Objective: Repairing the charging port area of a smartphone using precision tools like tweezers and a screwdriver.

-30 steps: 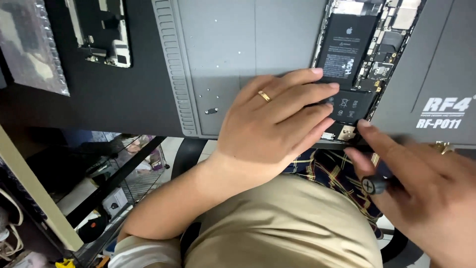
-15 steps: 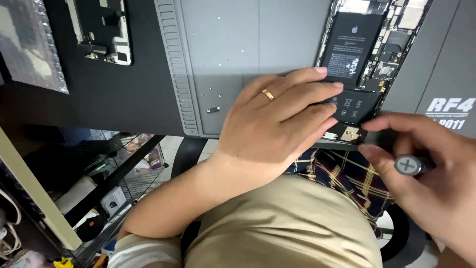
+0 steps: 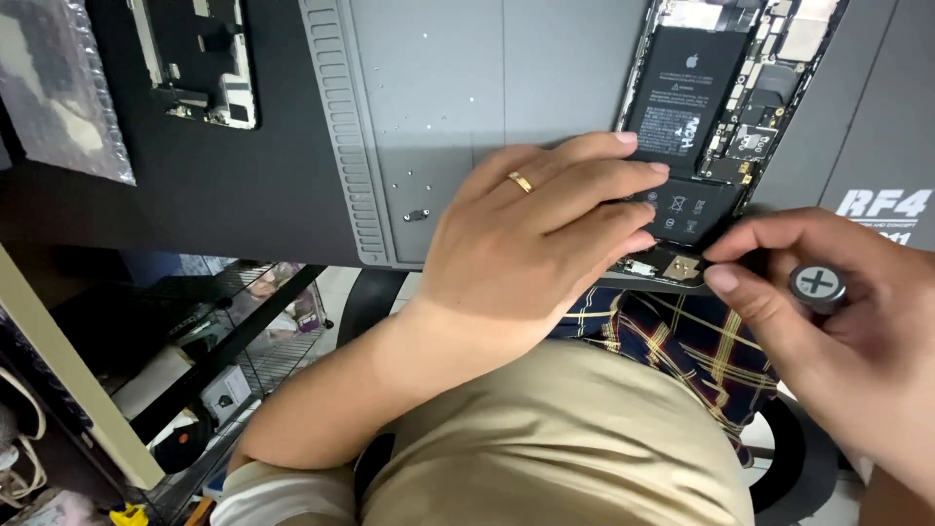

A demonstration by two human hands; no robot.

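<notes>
An opened phone (image 3: 726, 107) lies on the grey work mat (image 3: 467, 117), its black battery and small boards showing. My left hand (image 3: 545, 234) rests flat on the phone's lower end, fingers spread over the battery, a gold ring on one finger. My right hand (image 3: 828, 321) holds a small screwdriver (image 3: 816, 284) by its round grey cap with a cross mark. Thumb and forefinger pinch near the phone's bottom corner. The screwdriver's tip is hidden behind the fingers.
A second phone part with a camera cutout (image 3: 200, 63) lies at the top left on the dark desk. A bubble-wrap bag (image 3: 58, 88) sits at the far left. Tiny screws (image 3: 417, 214) dot the mat. Below the desk edge stand wire shelves (image 3: 234, 341).
My right hand has turned the screwdriver upright and brought it closer to the phone's bottom corner. The left hand has stayed on the phone.
</notes>
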